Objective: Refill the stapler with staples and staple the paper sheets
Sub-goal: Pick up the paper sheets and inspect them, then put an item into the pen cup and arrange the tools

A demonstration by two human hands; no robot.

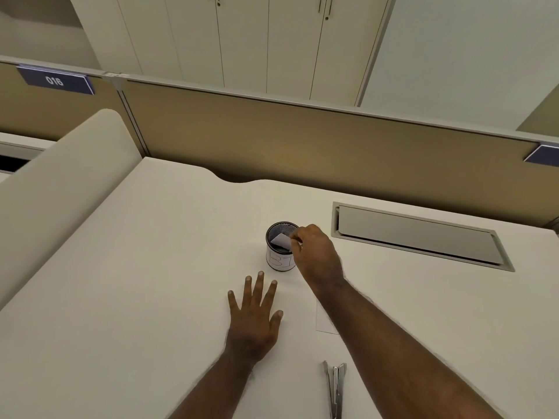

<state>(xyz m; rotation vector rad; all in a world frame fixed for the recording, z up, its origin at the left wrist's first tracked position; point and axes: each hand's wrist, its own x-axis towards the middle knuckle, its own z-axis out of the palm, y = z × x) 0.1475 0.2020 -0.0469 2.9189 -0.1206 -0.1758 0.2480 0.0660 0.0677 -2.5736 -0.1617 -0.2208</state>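
**Stapler lies open near the front edge while a hand reaches into the mesh cup**

The stapler (334,388) lies on the bench (136,282) at about 5 o'clock, near the lower edge of the view, its metal arms swung apart in a narrow V with the loading channel exposed. No hand touches it. Whether staples sit in the channel cannot be told.

Just beyond it, toward 12 o'clock, a white paper sheet (325,320) lies flat on the bench, mostly hidden under the right forearm; only its pale outline shows.

The right hand (316,257) reaches over the rim of a small black mesh cup (279,251) at the middle of the bench. Its fingers (295,237) are curled and pressed together at the tips, pinching a small light-coloured slip of paper (281,239) that stands tilted inside the cup. A white label wraps the cup's side, with handwritten strokes that look like "BI"; the rest is hidden by the hand.

The left hand (254,319) rests palm down on the bench at 6 o'clock of the cup, fingers straight and slightly spread, holding nothing.

At 3 o'clock a grey hinged cable hatch (420,237) is set into the bench. Behind runs a tan partition (302,146), with a blue plate (56,81) at 10 o'clock reading "016". White cupboards (242,40) stand beyond.
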